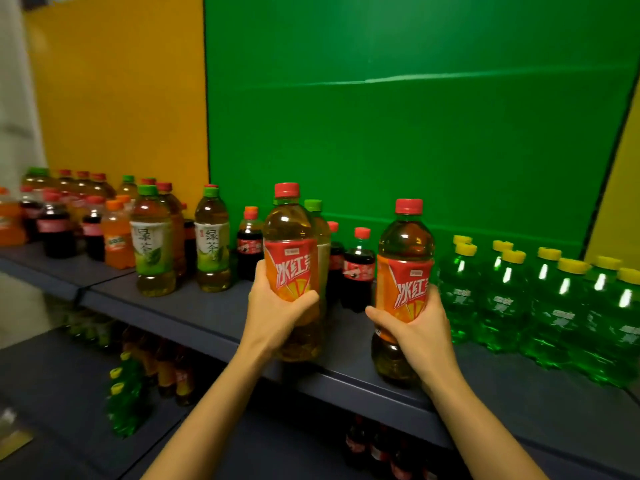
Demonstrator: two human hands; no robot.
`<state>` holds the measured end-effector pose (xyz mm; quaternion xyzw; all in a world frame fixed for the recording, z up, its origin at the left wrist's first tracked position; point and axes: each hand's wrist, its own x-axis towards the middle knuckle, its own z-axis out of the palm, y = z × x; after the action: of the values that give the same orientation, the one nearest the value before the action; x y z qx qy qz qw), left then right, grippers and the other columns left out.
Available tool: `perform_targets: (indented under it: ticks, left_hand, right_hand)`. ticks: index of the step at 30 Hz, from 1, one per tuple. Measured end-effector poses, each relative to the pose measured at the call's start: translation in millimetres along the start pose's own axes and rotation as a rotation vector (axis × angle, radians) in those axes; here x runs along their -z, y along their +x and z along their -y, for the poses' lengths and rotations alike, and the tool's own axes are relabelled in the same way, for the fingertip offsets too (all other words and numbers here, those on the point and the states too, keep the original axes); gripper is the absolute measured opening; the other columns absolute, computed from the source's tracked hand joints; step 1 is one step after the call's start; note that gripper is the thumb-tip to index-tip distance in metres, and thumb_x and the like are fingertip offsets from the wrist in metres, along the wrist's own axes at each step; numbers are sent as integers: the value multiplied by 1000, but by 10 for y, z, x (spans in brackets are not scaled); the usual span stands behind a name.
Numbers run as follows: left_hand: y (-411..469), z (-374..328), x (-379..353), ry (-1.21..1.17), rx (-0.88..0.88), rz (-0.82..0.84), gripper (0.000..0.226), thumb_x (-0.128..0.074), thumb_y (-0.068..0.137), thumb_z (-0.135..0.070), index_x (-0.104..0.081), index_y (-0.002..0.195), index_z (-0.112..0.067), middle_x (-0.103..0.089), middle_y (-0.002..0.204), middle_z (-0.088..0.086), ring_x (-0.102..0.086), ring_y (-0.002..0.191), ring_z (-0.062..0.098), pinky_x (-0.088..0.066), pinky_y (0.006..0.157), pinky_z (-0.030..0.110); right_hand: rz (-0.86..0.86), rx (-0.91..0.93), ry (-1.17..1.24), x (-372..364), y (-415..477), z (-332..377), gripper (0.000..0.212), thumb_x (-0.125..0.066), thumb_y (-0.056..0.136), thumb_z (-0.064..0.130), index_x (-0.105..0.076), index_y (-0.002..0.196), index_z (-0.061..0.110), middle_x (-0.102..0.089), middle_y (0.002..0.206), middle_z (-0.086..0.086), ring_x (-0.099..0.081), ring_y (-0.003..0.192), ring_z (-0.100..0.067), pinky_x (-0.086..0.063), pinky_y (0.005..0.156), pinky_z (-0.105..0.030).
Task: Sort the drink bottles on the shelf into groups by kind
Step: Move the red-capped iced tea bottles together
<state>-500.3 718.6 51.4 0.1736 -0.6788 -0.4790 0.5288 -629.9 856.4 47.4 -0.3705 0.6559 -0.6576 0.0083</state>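
My left hand grips an iced-tea bottle with a red cap and a red-orange label, held upright over the shelf's middle. My right hand grips a second iced-tea bottle of the same kind, upright near the front edge of the dark shelf. Right of it stand several green soda bottles with yellow caps. Small cola bottles stand behind my hands. Two green-tea bottles with green caps stand to the left.
A mixed crowd of cola, orange soda and tea bottles fills the far left of the shelf. The lower shelf carries more green soda and iced-tea bottles. Behind the shelf are a green panel and a yellow panel.
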Motion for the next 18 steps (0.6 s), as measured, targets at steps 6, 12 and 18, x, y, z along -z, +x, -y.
perform_targets:
  ticks: [6, 12, 18]
  left_hand:
    - [-7, 14, 913, 52, 8, -133, 73, -72, 47, -32, -42, 112, -23, -56, 97, -8, -56, 89, 5, -45, 71, 19]
    - [17, 131, 2012, 86, 56, -218, 72, -68, 37, -44, -45, 104, -30, -59, 97, -1, -59, 88, 13, -47, 67, 22]
    - [83, 237, 3175, 171, 91, -207, 72, -69, 38, -43, -45, 104, -27, -60, 98, 10, -61, 87, 24, -53, 70, 37]
  right_hand:
    - [104, 23, 80, -702, -88, 179, 72, -84, 62, 18, -45, 122, 19, -60, 108, 2, -59, 97, -17, -45, 83, -30]
    - [166, 10, 130, -1645, -308, 345, 73, -84, 61, 21, -45, 123, 21, -60, 108, 3, -60, 98, -16, -47, 82, -31]
    - [178, -21, 175, -2713, -561, 533, 64, -84, 62, 19, -44, 113, 25, -60, 102, 3, -60, 93, -16, -47, 77, -29]
